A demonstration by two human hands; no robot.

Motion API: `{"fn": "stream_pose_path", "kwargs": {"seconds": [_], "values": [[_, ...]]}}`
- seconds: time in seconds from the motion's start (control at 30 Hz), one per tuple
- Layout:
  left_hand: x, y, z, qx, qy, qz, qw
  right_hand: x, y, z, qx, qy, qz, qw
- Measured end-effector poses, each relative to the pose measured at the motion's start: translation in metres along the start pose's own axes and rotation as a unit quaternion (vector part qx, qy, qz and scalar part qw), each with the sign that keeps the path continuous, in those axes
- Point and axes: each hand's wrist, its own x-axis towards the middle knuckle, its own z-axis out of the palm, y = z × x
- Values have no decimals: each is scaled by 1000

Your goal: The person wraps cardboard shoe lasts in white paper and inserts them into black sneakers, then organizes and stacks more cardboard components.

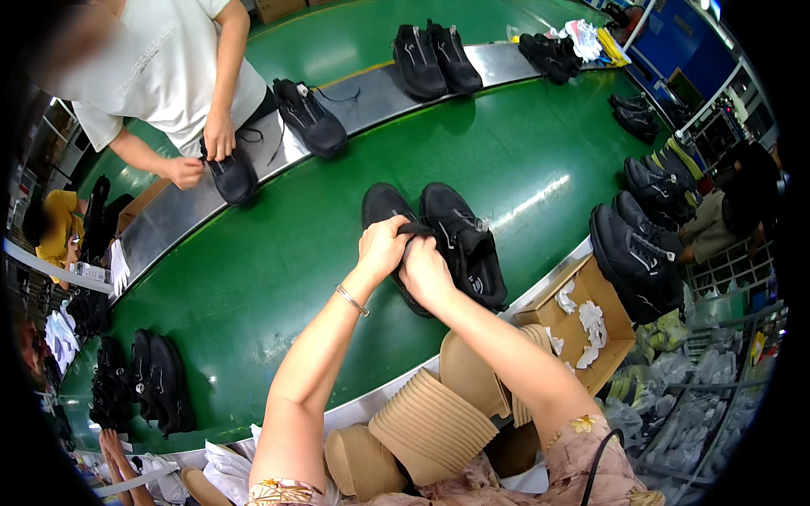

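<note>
A black shoe (pixel 390 221) lay on the green worktable (pixel 278 253) directly ahead of you, its mate (pixel 464 240) touching it on the right, and both your hands were at work on its opening. Your left hand (pixel 381 246) clenched the shoe's tongue or collar edge, pulling the black material up and across, while your right hand (pixel 426 274) pressed in just beside it, fingers curled down into the shoe; how firmly that hand gripped could not be made out, since its fingertips were hidden. A thin bracelet (pixel 353 300) circled your left wrist. Near your elbows, stacks of tan paper-pulp shoe inserts (pixel 430 426) leaned against the table's edge, and to the right an open cardboard box (pixel 582 325) held crumpled white paper. Just past the box, more black shoes (pixel 637 253) stood in a row along the table's right rim. Another pair of black shoes (pixel 160 384) sat at the near left of the table. Across the table ran a grey conveyor belt (pixel 371 101) carrying further black shoes, where a co-worker in a pale shirt (pixel 160 63) bent over one shoe (pixel 229 175), both hands on its laces.
</note>
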Motion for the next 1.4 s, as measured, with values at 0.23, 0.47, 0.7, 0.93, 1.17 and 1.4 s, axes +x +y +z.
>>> {"fn": "stream_pose_path", "kwargs": {"seconds": [0.23, 0.47, 0.7, 0.93, 1.17, 1.4], "values": [[-6, -2, -1, 6, 37, 9, 999, 10, 4, 7, -16, -54, -31, 998], [2, 0, 2, 36, 42, -5, 998, 17, 12, 17, 62, -61, 28, 996], [-3, -22, -14, 4, -14, 38, 999, -51, -13, -120, 156, 138, -65, 976], [-121, 37, -151, -72, 34, 74, 994, -187, -35, -163, 344, 10, 63, 937], [-336, -9, -253, -99, 166, -33, 981, -278, -129, -101, 323, -149, -218, 909], [-482, -94, -176, -159, 317, -190, 915, -334, -201, -38, 277, -208, -285, 894]]}}
